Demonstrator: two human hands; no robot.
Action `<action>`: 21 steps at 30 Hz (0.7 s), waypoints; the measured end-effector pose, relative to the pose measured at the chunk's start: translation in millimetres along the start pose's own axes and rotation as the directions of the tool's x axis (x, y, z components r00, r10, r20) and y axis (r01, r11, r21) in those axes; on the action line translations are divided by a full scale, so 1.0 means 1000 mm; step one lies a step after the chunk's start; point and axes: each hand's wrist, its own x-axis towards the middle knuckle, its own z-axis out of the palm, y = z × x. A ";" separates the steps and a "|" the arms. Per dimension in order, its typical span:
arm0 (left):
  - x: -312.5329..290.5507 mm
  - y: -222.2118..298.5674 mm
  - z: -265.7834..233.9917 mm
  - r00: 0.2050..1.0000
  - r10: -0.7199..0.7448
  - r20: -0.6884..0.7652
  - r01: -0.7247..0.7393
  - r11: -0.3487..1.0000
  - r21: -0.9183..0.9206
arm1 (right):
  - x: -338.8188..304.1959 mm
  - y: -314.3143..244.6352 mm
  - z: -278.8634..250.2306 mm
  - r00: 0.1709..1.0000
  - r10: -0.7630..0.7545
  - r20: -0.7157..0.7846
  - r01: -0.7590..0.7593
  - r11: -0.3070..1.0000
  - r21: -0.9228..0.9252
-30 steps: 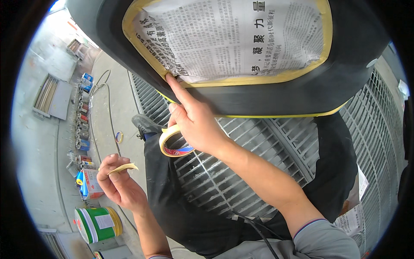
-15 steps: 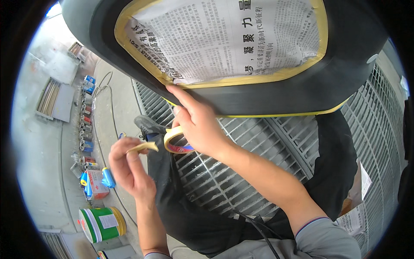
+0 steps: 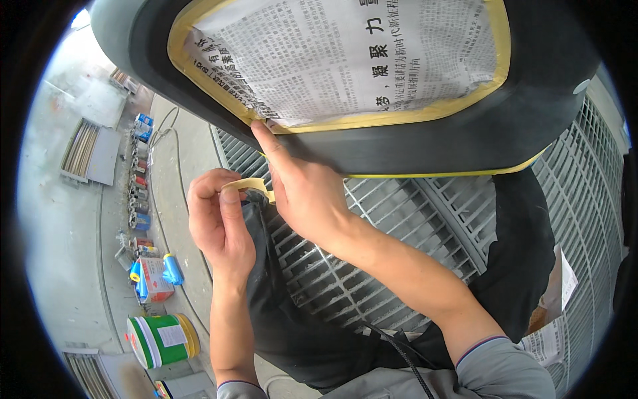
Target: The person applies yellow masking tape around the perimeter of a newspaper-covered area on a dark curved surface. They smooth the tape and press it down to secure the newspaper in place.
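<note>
Here, left hand (image 3: pixel 219 223) pinching yellow tape strip (image 3: pixel 249 183), right hand (image 3: pixel 302 193) open-fingered on taped newspaper (image 3: pixel 345 60); green bucket (image 3: pixel 163 340) below.

Single head-worn fisheye, close above, facing steeply down.

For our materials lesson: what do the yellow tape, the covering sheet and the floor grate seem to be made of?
Tape: probably paper masking tape, matte, thin, curling between the left hand and right hand. Sheet: newsprint, dull, greyish, densely printed. Grate: likely metal, pale grey finish, straight parallel bars.
</note>
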 end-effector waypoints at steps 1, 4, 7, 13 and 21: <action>0.001 -0.001 0.001 1.000 0.001 0.003 -0.001 1.000 0.000 | 0.002 0.001 -0.001 1.000 0.007 -0.005 -0.007 1.000 0.002; 0.002 -0.003 0.001 1.000 0.003 0.007 -0.003 1.000 0.006 | 0.004 -0.005 -0.005 0.999 0.043 0.024 -0.043 0.999 0.003; 0.002 -0.004 -0.002 1.000 0.001 0.000 -0.001 1.000 0.018 | 0.006 -0.010 -0.006 0.995 0.082 0.063 -0.082 0.997 -0.003; -0.002 -0.009 0.000 1.000 -0.007 0.004 0.007 1.000 0.017 | 0.005 -0.008 -0.001 0.994 0.098 0.038 -0.098 0.995 0.008; -0.008 -0.020 0.016 0.983 -0.180 0.040 0.185 0.949 -0.257 | -0.006 -0.011 -0.027 0.989 0.142 -0.042 -0.133 0.978 0.159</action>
